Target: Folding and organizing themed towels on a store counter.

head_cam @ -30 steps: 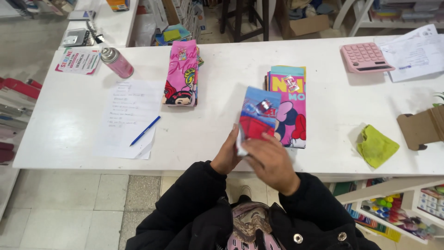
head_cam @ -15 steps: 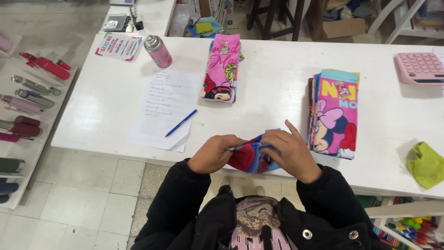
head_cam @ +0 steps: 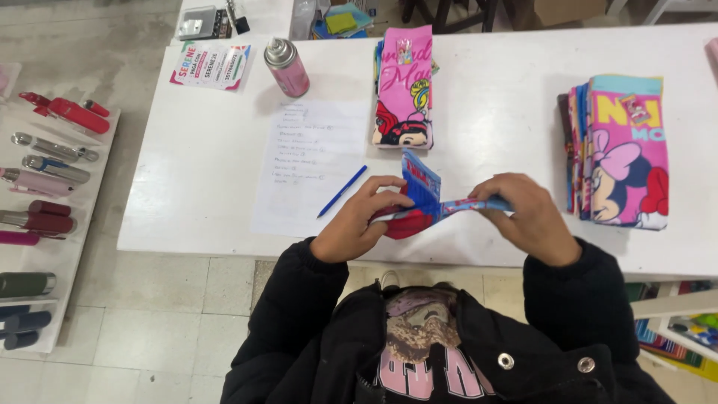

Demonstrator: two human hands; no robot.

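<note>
Hands at the lower centre of the frame work a blue and red cartoon-print sock pair (head_cam: 426,200) above the near edge of the white table (head_cam: 209,187): the left hand (head_cam: 357,223) pinches the red lower end, the right hand (head_cam: 523,213) grips the flattened strip stretched toward it. Doing this well seems to call for even tension and matched edges. A pink sock stack (head_cam: 404,90) lies upper centre, a second stack (head_cam: 624,150) at right; a blue pen (head_cam: 342,191) rests on a paper sheet (head_cam: 303,164), a pink spray can (head_cam: 286,67) beyond.
</note>
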